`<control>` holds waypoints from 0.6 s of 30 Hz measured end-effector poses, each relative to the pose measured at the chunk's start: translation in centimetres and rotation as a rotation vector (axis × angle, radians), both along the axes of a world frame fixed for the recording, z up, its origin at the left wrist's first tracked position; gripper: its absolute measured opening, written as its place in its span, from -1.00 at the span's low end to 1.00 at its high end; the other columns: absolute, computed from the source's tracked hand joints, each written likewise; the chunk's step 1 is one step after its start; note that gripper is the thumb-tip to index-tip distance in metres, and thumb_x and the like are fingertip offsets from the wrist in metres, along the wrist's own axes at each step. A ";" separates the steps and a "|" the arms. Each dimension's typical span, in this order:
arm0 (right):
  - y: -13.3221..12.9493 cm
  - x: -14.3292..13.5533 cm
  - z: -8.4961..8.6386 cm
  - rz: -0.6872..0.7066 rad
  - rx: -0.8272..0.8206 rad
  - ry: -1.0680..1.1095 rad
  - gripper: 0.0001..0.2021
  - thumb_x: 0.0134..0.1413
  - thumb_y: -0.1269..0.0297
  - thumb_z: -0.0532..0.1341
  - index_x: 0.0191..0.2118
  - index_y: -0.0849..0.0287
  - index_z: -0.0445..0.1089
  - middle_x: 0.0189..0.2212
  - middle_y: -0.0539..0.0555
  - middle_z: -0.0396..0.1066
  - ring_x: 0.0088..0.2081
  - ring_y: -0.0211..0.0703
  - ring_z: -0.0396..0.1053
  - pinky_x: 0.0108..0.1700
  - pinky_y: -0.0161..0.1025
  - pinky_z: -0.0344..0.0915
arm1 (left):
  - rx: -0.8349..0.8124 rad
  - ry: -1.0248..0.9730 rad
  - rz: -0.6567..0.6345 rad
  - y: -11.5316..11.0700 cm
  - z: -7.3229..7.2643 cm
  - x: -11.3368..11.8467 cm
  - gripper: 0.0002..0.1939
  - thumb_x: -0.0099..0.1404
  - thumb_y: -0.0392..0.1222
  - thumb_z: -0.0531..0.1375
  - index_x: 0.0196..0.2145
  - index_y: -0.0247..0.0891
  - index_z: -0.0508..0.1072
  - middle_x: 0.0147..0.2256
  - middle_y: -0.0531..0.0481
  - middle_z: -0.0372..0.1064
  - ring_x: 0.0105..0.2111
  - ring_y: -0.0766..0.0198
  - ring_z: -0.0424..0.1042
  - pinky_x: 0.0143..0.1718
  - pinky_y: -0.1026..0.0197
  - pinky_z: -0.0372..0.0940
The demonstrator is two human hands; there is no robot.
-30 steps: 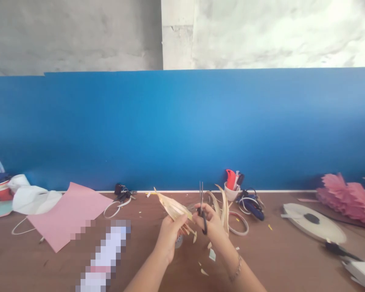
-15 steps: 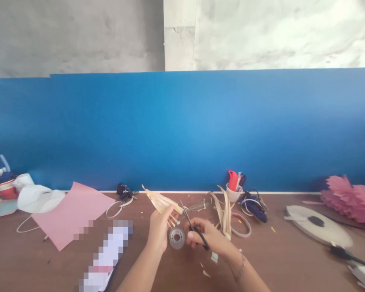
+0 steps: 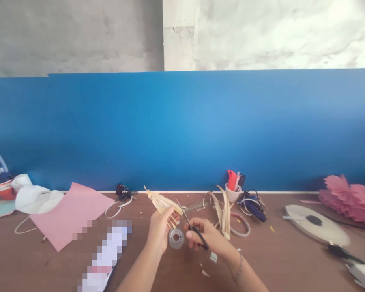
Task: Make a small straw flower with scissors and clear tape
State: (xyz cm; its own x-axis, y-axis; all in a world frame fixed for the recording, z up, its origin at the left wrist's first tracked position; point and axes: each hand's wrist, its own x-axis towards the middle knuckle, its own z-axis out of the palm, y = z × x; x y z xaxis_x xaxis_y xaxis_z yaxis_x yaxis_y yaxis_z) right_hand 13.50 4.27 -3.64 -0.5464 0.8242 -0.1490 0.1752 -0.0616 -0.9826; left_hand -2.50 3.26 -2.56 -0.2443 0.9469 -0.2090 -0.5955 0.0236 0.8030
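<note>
My left hand (image 3: 158, 230) is closed on a bundle of pale dried corn husk (image 3: 162, 201), its pointed end toward the back left and thin strips hanging below the fingers. In my right hand (image 3: 205, 235) is a pair of black-handled scissors (image 3: 192, 227), blades pointing up and left at the husk's right end. Whether the blades touch the husk I cannot tell. A grey tape roll (image 3: 176, 239) sits between the two hands, close to the left fingers. More dried husk strips (image 3: 224, 217) lie just beyond my right hand.
Behind the brown table (image 3: 158, 271) stands a blue partition (image 3: 182, 129). Pink paper (image 3: 71, 217) and a blurred-out object (image 3: 109, 255) lie left. A pen cup (image 3: 232, 192), a ring-shaped roll (image 3: 245, 227), a white oval reel (image 3: 328, 227) and pink ruffled paper (image 3: 353, 198) are right. Small scraps lie nearby.
The scissor blades have tilted slightly further left, toward the husk's end. Both hands keep their holds, and the view has shifted very little.
</note>
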 end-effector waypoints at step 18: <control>-0.1 0.0 0.4 -0.017 -0.014 0.012 -0.56 -0.25 -0.06 0.31 -0.38 0.22 0.30 -0.72 -0.11 0.31 -0.70 -0.42 0.18 -0.65 -0.46 0.04 | -0.013 -0.011 -0.007 -0.1 0.3 0.0 -0.83 -0.02 -0.31 0.32 -0.42 -0.41 0.47 -0.48 -0.12 0.50 -0.48 0.24 0.48 -0.40 0.25 0.37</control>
